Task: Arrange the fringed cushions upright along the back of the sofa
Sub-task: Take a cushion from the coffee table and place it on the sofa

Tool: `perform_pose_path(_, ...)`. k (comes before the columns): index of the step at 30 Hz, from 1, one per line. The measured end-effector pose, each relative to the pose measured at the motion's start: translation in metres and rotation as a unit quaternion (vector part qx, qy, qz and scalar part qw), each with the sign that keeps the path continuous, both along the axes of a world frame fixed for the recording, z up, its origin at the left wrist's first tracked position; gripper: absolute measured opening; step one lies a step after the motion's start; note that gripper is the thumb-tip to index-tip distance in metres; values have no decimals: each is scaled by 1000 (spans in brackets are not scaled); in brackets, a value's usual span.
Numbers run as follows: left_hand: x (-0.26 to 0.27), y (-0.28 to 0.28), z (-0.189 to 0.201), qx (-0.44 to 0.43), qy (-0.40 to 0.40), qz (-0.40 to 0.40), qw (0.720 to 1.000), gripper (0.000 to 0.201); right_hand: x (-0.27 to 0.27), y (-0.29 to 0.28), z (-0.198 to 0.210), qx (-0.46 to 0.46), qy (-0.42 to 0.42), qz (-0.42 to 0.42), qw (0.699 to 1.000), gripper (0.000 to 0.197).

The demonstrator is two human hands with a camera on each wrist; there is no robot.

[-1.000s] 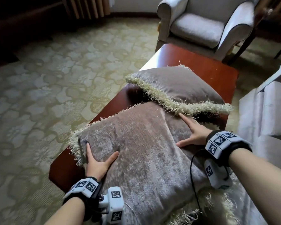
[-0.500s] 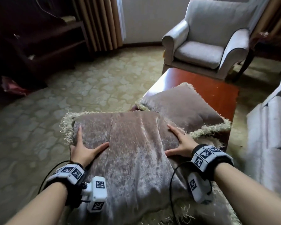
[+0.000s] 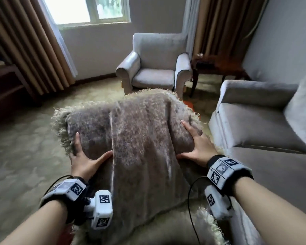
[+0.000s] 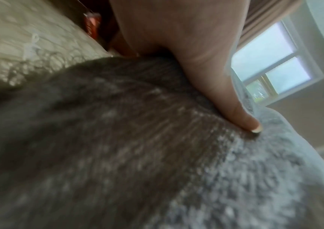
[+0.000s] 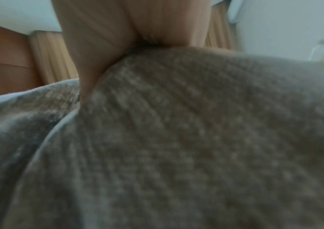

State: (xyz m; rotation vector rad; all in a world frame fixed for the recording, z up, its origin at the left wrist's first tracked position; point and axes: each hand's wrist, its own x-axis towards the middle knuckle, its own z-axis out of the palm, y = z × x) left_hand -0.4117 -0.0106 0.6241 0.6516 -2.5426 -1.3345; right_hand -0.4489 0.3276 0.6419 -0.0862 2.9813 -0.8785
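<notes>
The left hand [image 3: 86, 160] and right hand [image 3: 197, 145] grip the fringed cushion [image 3: 138, 144] by its two sides, thumbs pressed on the near face, fingers wrapped behind — it is held up in the air in front of the person. The cushion is taupe chenille, creased down the middle, with shaggy cream fringe. The grey sofa [image 3: 265, 131] lies just right, its seat bare; patterned carpet [image 3: 21, 149] spreads left. An armchair [image 3: 154, 68] stands beyond. No readable writing — only square markers on the wristbands.
</notes>
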Motion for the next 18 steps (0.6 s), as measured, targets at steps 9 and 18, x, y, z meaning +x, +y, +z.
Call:
perform_pose_path(9,-82,256,0,36,50,-240,969,133,84,235,-6,-27,45,-241,969,113)
perform_pose_path(18,-71,547,-23,35,13,-397,917,130,191,455,-24,-61,4,-406,912,102)
